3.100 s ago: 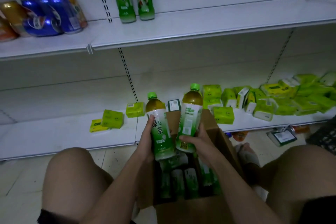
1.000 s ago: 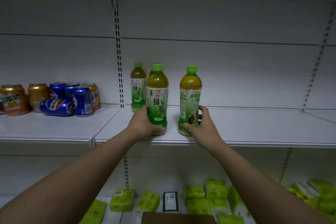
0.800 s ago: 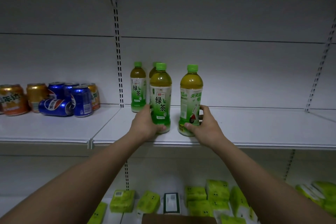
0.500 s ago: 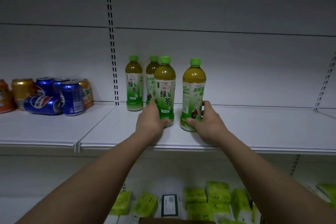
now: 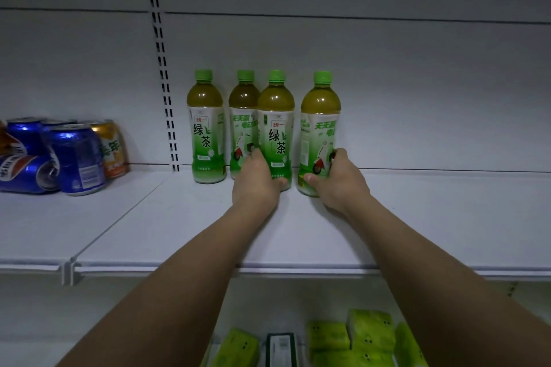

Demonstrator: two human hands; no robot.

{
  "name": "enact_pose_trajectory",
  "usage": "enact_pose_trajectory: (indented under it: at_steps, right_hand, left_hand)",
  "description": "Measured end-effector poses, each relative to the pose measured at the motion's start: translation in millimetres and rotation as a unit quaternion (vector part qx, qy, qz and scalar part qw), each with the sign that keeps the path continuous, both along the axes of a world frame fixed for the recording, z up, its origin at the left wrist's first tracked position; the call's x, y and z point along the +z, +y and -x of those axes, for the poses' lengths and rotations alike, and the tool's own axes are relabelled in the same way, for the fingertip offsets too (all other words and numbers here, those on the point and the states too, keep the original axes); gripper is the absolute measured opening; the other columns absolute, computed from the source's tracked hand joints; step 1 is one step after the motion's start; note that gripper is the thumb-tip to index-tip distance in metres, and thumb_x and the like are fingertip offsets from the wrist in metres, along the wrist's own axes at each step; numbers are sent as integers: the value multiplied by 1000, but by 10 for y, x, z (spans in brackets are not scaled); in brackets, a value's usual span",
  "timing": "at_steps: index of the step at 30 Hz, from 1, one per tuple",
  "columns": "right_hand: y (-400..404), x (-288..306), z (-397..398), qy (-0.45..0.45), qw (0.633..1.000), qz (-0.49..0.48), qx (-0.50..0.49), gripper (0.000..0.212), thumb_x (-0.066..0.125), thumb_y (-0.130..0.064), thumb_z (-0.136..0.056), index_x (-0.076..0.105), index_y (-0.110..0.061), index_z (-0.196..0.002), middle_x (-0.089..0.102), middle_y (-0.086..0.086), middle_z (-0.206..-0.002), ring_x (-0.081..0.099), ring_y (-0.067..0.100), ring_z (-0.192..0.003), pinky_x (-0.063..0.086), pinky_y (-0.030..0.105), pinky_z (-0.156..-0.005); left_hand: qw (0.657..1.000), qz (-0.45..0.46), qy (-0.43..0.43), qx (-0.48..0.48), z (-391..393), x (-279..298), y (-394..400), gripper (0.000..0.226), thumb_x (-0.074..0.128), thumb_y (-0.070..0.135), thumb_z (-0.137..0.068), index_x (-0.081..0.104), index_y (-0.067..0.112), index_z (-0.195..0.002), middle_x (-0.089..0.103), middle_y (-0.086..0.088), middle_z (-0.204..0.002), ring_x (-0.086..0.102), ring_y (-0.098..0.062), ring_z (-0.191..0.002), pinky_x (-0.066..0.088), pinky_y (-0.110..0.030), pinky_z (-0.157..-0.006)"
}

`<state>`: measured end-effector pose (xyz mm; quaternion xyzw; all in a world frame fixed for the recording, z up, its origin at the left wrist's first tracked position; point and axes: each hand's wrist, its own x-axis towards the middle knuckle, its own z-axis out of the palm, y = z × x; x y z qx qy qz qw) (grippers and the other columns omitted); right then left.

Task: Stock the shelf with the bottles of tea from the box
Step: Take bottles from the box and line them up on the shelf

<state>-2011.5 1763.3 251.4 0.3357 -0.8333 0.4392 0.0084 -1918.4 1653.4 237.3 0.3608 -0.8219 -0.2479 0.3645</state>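
Several green-capped bottles of tea stand upright in a row near the back of the white shelf (image 5: 417,217). My left hand (image 5: 258,180) grips the base of the third bottle (image 5: 275,125), which overlaps the second bottle (image 5: 243,116) behind it. My right hand (image 5: 340,180) grips the base of the rightmost bottle (image 5: 319,128). Both held bottles rest on the shelf. The leftmost bottle (image 5: 205,125) stands free beside the slotted upright. The box is out of view.
Blue and orange drink cans (image 5: 74,155) crowd the shelf section on the left, one lying on its side. Green tissue packs (image 5: 366,337) sit on the lower shelf below my arms. A slotted upright (image 5: 162,68) divides the back panel.
I lifted two bottles from the box up to the shelf. Over the last second both hands slid them back across the shelf, close to the two bottles standing there.
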Motion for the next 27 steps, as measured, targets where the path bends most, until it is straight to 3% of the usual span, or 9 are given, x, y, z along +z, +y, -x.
enact_pose_trajectory:
  at_steps: [6,11,14,18,27]
  right_hand:
    - [-302,-82,175,-15,999,46,-1,55,72,-33,-82,43,-16,-125,60,4,-125,59,27,-113,49,44,-95]
    - [-219,-133,247,-85,989,99,69,62,73,-18,-81,41,-17,-134,56,-4,-111,59,21,-111,46,34,-98]
    - [-231,-164,282,-56,993,75,73,66,76,-16,-78,40,-17,-134,57,-4,-113,59,20,-109,46,28,-93]
    - [-276,-194,305,13,998,55,24,74,83,-25,-72,42,-16,-133,53,9,-125,56,27,-114,48,38,-99]
    - [-295,-207,235,95,995,30,6,64,80,-28,-76,44,-11,-126,53,9,-122,58,27,-108,50,38,-87]
  left_hand:
    - [1000,4,1,10,71,-62,-118,79,78,34,-76,37,14,-140,38,-11,-142,45,-31,-128,38,-41,-106]
    - [1000,-6,26,13,58,-76,-159,78,82,34,-71,44,10,-135,50,-10,-135,51,-29,-122,44,-39,-100]
    - [999,-13,40,19,51,-69,-160,75,84,32,-69,47,10,-131,55,-9,-129,54,-29,-118,47,-41,-100]
    - [999,-11,44,25,48,-64,-155,74,84,32,-68,49,10,-129,58,-9,-125,57,-29,-114,48,-43,-98]
    - [999,-6,38,21,62,-74,-168,76,84,32,-69,46,9,-131,55,-9,-128,56,-30,-115,48,-45,-99]
